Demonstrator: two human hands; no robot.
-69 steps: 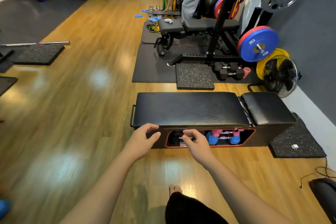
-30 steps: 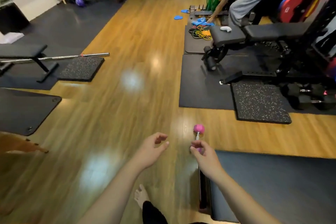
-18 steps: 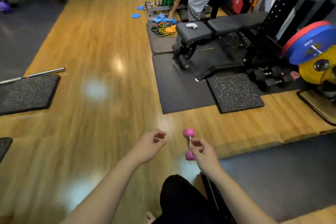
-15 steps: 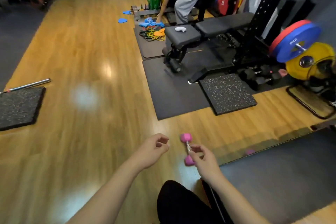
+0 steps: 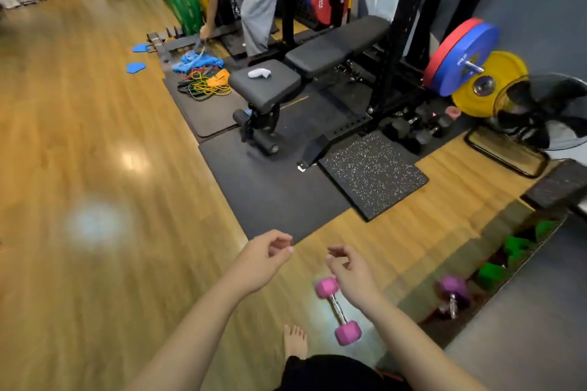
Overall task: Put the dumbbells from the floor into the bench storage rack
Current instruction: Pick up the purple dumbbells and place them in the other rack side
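Both hands empty, fingers loosely curled: left hand (image 5: 263,259) and right hand (image 5: 351,276) above wood floor (image 5: 95,168), pink dumbbell (image 5: 339,311) below the right, untouched.

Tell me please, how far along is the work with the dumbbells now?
Done: green dumbbells sit inside the bench opening. A purple dumbbell is at its edge; whether it is fully in is unclear. In hand: nothing. The left hand and right hand are loosely curled and empty. Left: the pink dumbbell below the right hand.
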